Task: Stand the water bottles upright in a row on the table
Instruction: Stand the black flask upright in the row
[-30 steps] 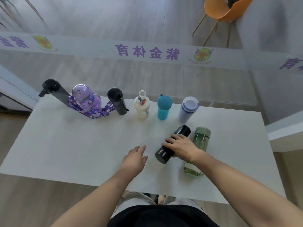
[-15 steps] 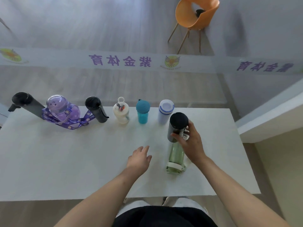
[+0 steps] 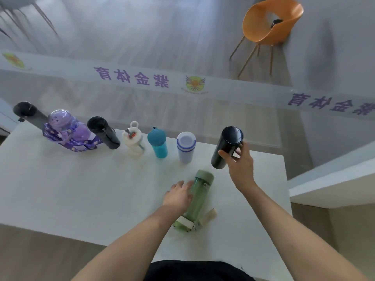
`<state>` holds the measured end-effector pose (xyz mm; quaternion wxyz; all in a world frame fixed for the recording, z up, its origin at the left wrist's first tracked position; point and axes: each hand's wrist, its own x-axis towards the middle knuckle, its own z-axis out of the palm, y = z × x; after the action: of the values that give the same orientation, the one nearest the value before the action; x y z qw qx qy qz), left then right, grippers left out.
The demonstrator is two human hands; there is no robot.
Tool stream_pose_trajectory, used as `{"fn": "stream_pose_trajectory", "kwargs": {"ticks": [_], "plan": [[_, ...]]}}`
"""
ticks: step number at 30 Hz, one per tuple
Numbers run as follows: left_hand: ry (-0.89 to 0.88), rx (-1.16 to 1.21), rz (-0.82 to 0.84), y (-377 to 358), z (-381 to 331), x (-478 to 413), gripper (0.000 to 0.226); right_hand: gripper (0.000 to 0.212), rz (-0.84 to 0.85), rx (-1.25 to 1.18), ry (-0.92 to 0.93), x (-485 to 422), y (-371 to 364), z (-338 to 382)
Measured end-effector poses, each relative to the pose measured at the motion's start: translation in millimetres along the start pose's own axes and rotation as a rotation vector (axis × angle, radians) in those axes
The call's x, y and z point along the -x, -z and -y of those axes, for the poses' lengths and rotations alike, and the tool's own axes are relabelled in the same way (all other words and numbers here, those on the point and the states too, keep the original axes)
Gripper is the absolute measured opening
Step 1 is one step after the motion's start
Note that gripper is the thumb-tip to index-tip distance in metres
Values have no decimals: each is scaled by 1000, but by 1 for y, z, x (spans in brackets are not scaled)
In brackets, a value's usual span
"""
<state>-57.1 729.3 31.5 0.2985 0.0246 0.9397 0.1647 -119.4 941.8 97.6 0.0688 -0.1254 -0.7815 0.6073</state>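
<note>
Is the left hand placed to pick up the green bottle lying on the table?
Probably yes. The left hand already rests on the side of the green bottle, nothing lies between them, and the right hand is off to the side holding the black bottle.

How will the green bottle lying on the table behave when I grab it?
The green bottle lies on its side and is round, so it may roll if nudged. Its clear smooth wall looks slippery. It looks empty, so probably light; the left hand already rests against it.
</note>
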Motion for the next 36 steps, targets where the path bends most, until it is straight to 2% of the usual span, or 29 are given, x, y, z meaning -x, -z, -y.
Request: {"fn": "stream_pose_trajectory", "kwargs": {"ticks": [14, 22, 36], "plan": [[91, 28, 45, -27, -6, -6, 68, 63, 189, -36, -120, -33, -15, -51], [95, 47, 29, -25, -2, -8, 66, 71, 222, -8, -111, -44, -26, -56], [99, 54, 9, -26, 1, -8, 62, 70, 228, 28, -84, -52, -26, -63]]}}
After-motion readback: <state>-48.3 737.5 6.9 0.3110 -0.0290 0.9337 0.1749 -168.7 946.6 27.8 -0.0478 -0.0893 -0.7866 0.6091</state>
